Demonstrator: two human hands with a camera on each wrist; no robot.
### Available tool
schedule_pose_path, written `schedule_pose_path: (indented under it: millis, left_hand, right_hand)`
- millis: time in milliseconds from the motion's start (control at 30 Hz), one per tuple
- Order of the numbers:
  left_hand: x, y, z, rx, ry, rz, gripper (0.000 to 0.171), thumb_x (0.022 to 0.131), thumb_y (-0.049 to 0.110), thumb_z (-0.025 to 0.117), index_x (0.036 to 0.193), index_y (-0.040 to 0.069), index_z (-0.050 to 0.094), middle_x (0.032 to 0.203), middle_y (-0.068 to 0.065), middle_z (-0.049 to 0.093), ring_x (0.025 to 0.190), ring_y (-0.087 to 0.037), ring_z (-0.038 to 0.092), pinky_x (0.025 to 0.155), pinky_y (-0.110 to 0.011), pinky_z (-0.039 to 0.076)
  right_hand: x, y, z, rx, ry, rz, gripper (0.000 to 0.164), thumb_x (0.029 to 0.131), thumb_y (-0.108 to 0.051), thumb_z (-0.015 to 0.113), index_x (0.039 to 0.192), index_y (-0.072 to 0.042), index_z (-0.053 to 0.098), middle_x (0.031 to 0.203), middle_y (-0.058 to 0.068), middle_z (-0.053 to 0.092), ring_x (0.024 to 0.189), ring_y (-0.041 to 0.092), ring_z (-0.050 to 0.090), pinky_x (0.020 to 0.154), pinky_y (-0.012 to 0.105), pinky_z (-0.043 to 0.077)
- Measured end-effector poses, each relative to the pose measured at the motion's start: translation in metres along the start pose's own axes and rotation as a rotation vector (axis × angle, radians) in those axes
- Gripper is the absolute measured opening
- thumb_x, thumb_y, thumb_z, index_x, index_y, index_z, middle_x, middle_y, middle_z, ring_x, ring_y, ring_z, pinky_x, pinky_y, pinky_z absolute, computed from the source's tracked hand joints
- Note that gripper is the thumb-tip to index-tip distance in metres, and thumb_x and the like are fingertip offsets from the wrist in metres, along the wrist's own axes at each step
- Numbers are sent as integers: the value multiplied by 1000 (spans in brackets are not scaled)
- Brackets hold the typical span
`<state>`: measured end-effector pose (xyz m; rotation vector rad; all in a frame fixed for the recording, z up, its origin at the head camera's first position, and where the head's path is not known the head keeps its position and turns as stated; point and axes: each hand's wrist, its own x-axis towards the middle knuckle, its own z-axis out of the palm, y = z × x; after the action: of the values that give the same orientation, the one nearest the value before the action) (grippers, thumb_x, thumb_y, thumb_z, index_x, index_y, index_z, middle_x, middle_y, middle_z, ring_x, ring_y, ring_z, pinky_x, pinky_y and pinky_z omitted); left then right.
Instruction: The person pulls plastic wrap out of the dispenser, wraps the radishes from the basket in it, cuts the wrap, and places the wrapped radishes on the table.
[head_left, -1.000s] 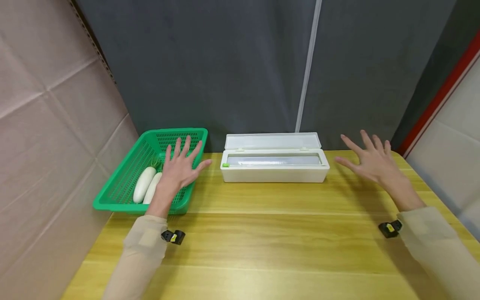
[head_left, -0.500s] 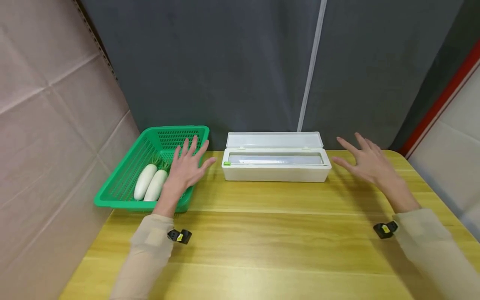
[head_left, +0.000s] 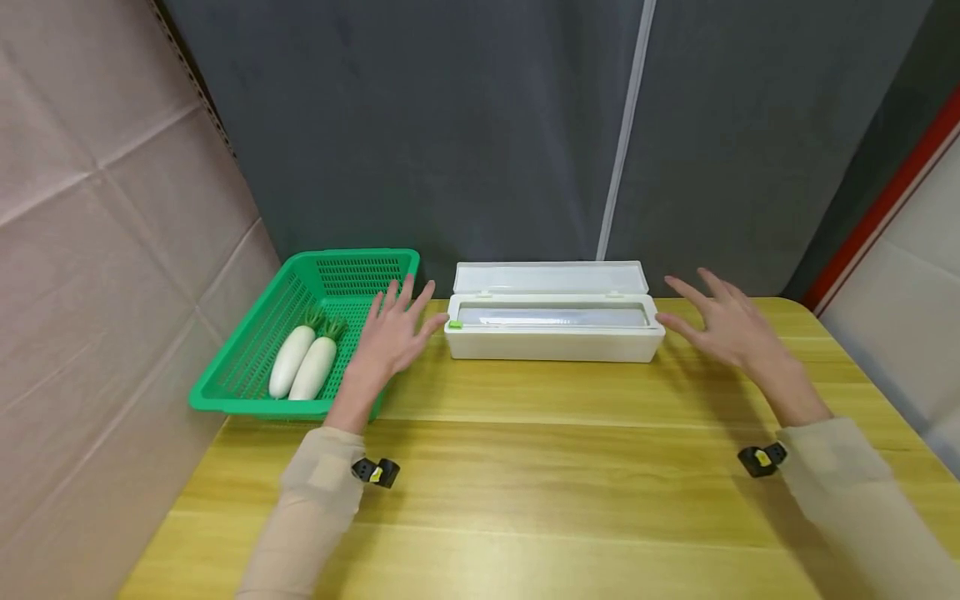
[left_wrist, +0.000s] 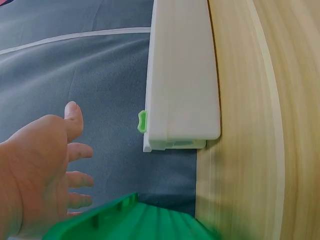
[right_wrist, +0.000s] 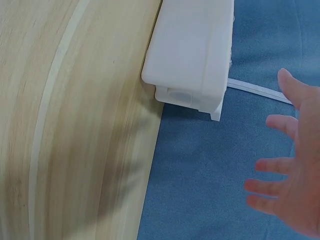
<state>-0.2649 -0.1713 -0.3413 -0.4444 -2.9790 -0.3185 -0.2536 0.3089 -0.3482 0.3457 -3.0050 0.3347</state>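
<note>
A long white cling film dispenser box (head_left: 555, 346) stands at the back of the table, its lid (head_left: 551, 277) raised and a film roll (head_left: 551, 317) visible inside. A small green slider (head_left: 455, 325) sits at its left end, also seen in the left wrist view (left_wrist: 142, 121). My left hand (head_left: 388, 340), fingers spread, hovers between the box and a green basket (head_left: 225, 406), holding nothing. Off the box's right end is my right hand (head_left: 738, 337), fingers spread, also holding nothing. Two white radishes (head_left: 292, 360) with green tops lie in the basket.
The wooden table (head_left: 555, 483) runs back to a dark grey cloth (head_left: 450, 125). A pale wall covering (head_left: 112, 317) borders the left side, and a white panel with a red edge (head_left: 885, 200) borders the right.
Both hands have moved inward toward the box, the left to the right and the right to the left. More of the radishes shows now. The box and basket stay in place.
</note>
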Motion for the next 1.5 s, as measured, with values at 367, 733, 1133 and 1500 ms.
schedule_pose_path:
  millis: [367, 733, 1133, 1500]
  left_hand:
    - [4, 15, 14, -30, 1, 46, 67, 108, 50, 36, 162, 14, 22, 166, -20, 13, 152, -42, 7, 122, -54, 6]
    - [7, 29, 28, -64, 0, 101, 62, 108, 44, 42, 159, 10, 32, 164, -21, 21, 150, -43, 17, 122, -51, 12]
    - [15, 30, 48, -99, 176, 231, 43, 103, 23, 60, 140, 2, 58, 145, -24, 51, 139, -37, 44, 117, -50, 29]
    - [20, 26, 61, -114, 281, 295, 25, 99, 11, 66, 120, -1, 72, 124, -19, 67, 120, -35, 59, 108, -49, 40]
  right_hand:
    - [2, -7, 8, 39, -8, -24, 77, 100, -62, 48, 160, -17, 29, 159, 35, 17, 138, 62, 21, 105, 77, 20]
    - [3, -10, 27, 83, 71, -135, 64, 102, -49, 55, 149, -6, 47, 152, 33, 34, 134, 58, 35, 106, 72, 28]
    - [5, -10, 44, 143, 156, -233, 47, 98, -29, 68, 135, -1, 61, 140, 32, 49, 127, 54, 43, 104, 70, 34]
    - [4, -10, 54, 218, 241, -248, 27, 95, -18, 71, 115, -1, 73, 131, 28, 57, 124, 49, 47, 103, 67, 35]
